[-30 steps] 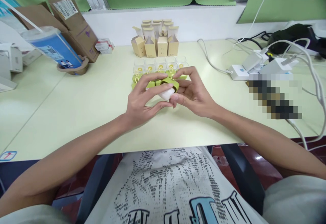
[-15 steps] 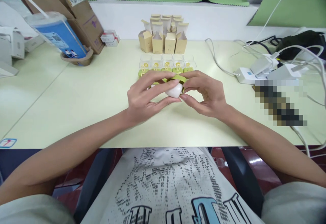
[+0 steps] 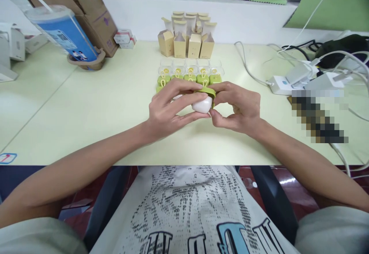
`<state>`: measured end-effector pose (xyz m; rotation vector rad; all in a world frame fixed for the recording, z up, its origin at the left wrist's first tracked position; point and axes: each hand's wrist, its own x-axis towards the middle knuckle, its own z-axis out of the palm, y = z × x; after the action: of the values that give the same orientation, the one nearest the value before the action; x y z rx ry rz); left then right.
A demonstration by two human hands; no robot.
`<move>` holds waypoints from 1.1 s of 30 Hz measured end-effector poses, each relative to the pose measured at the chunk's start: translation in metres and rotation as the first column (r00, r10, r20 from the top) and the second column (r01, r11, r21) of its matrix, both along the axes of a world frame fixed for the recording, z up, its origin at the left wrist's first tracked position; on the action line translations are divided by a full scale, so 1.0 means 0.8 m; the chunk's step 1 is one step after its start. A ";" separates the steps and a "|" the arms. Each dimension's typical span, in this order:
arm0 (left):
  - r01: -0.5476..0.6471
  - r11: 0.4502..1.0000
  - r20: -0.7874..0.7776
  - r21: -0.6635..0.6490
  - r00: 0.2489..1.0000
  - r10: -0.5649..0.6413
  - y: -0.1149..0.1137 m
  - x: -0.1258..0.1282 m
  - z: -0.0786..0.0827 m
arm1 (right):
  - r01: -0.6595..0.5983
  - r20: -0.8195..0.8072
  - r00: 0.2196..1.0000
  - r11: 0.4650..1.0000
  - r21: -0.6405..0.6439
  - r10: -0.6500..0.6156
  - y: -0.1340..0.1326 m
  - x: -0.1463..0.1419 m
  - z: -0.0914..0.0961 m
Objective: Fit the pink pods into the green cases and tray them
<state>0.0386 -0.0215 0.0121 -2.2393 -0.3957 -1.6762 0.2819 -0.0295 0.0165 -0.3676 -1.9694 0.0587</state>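
Note:
My left hand [image 3: 170, 109] is closed on a small glossy white rounded case [image 3: 202, 105], fingers above and thumb below. My right hand [image 3: 239, 106] pinches a green cover [image 3: 211, 91] that arches over the top and right side of the white case. Both hands meet just above the table. Beyond them stand rows of small green cases [image 3: 202, 79] with pale loops on top, partly hidden by my fingers. Clear plastic packs with yellow pieces [image 3: 190, 70] sit in a row behind those.
Several small open tan boxes [image 3: 180, 46] stand at the back of the table [image 3: 121, 92]. A blue cup [image 3: 69, 38] and a cardboard box [image 3: 99, 23] are at the left. To the right lie a white power strip [image 3: 281, 85], cables and a blurred-out object [image 3: 317, 117].
Both hands have shifted slightly right in view with the white case and green cover. The green cover still arches over the case, and the grips look much the same.

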 end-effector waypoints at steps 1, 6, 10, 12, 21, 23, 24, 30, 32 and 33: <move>-0.007 1.000 -0.007 -0.022 1.000 0.006 0.000 -0.001 0.000 | 0.019 0.009 1.000 1.000 -0.008 -0.019 0.000 0.001 -0.001; 0.035 0.987 -0.046 -0.155 0.998 -0.042 0.002 -0.007 -0.001 | 0.021 0.038 0.999 1.000 0.006 -0.021 -0.001 0.001 -0.001; 0.073 0.986 -0.027 -0.152 0.997 -0.078 0.004 -0.009 -0.001 | -0.020 0.020 1.000 0.998 0.067 0.018 0.000 -0.001 0.002; 0.082 0.977 -0.029 -0.199 0.996 -0.090 0.004 -0.008 -0.001 | -0.033 0.021 0.999 0.997 0.073 0.031 0.001 -0.001 0.002; 0.084 0.996 0.041 -0.036 0.996 -0.083 -0.001 0.007 0.012 | -0.056 -0.044 0.998 0.998 -0.039 0.054 0.005 0.001 -0.002; 0.111 0.991 0.032 -0.072 0.994 -0.109 -0.002 0.008 0.015 | -0.051 -0.065 0.997 0.995 -0.091 0.045 0.003 0.001 -0.003; 0.122 0.988 0.024 -0.091 0.992 -0.120 -0.003 0.007 0.016 | -0.044 -0.073 0.997 0.991 -0.123 0.035 0.002 0.001 -0.003; 0.156 0.970 0.008 -0.187 0.988 -0.157 0.000 0.003 0.010 | -0.071 -0.096 0.994 0.975 -0.209 0.052 0.001 0.001 -0.010; 0.150 0.969 -0.009 -0.195 0.988 -0.155 0.003 0.001 0.007 | -0.082 -0.102 0.993 0.969 -0.233 0.059 0.002 0.001 -0.011; 0.143 0.970 -0.017 -0.196 0.989 -0.150 0.003 0.001 0.007 | -0.083 -0.106 0.993 0.967 -0.242 0.058 0.001 0.001 -0.011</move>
<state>0.0391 -0.0191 0.0174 -2.4883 -0.4113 -1.7390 0.2828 -0.0284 0.0076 -0.4468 -1.8814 0.3632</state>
